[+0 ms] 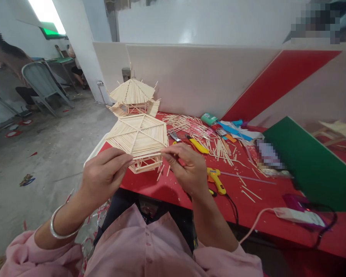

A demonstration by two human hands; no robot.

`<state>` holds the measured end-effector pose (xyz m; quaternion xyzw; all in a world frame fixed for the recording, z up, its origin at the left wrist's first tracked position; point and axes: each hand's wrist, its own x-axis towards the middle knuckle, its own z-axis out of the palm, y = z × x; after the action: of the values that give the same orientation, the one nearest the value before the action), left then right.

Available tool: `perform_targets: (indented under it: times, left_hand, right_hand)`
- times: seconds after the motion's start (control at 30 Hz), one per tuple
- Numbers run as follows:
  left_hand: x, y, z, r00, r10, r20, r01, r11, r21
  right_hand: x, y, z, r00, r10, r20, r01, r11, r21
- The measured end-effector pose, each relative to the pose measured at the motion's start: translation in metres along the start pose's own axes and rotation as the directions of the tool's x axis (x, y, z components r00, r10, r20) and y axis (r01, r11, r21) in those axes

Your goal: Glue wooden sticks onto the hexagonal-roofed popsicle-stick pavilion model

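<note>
A hexagonal model pavilion roof (150,134) made of pale wooden sticks sits near the table's front left edge, over a low stick frame (147,165). Along its near edge runs a thin wooden stick (147,156). My left hand (103,169) pinches this stick at its left end, thumb against fingers. At the other end my right hand (188,165) pinches it the same way. The stick lies at or against the roof's rim; whether it is fixed there I cannot tell. Behind stands a taller stick pavilion (132,92) with a pointed roof.
On the red table (175,192) lie loose sticks (222,152), a yellow cutter (200,146), pliers (175,136) and a yellow glue gun (217,181) with a cord. A green board (311,169) and a power strip (300,216) are at right. A person (14,65) sits far left.
</note>
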<state>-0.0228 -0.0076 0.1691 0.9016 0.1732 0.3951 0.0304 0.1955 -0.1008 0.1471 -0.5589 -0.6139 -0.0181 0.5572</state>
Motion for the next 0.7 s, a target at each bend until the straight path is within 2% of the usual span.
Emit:
perform_targets:
  times: [0.13, 0.27, 0.4, 0.47, 0.53, 0.6, 0.63, 0.7]
  left_hand:
    - [0.002, -0.001, -0.004, 1.000, 0.004, 0.017, -0.005, 1.000, 0.024]
    - [0.004, -0.001, -0.006, 0.999, -0.004, 0.047, 0.004, 1.000, 0.007]
    - [0.005, 0.000, -0.008, 0.999, -0.008, 0.034, 0.008, 1.000, -0.007]
    - [0.004, 0.000, -0.010, 0.999, -0.041, 0.001, 0.041, 0.999, -0.009]
    - [0.004, 0.000, -0.012, 0.997, -0.068, -0.042, 0.069, 0.998, 0.014]
    - [0.005, 0.002, -0.013, 0.993, -0.092, -0.071, 0.097, 0.993, 0.067]
    - [0.006, 0.003, -0.012, 0.992, -0.105, -0.072, 0.112, 0.989, 0.095]
    - [0.008, 0.005, -0.009, 0.991, -0.109, -0.083, 0.119, 0.984, 0.129]
  right_hand:
    - [0.003, 0.006, -0.002, 1.000, 0.004, 0.010, -0.004, 1.000, 0.000]
    - [0.001, 0.012, -0.004, 0.998, 0.061, 0.015, -0.062, 0.997, 0.045]
    - [-0.003, 0.019, -0.010, 0.985, 0.160, -0.071, -0.157, 0.987, 0.044]
    - [-0.003, 0.027, -0.016, 0.971, 0.207, -0.119, -0.211, 0.977, -0.018]
    - [-0.002, 0.040, -0.020, 0.963, 0.257, -0.076, -0.268, 0.940, -0.212]
    - [0.002, 0.060, -0.020, 0.921, 0.379, 0.090, -0.289, 0.820, -0.493]
    - [0.004, 0.072, -0.018, 0.863, 0.469, 0.188, -0.268, 0.740, -0.616]
    - [0.010, 0.097, -0.009, 0.763, 0.565, 0.315, -0.230, 0.692, -0.684]
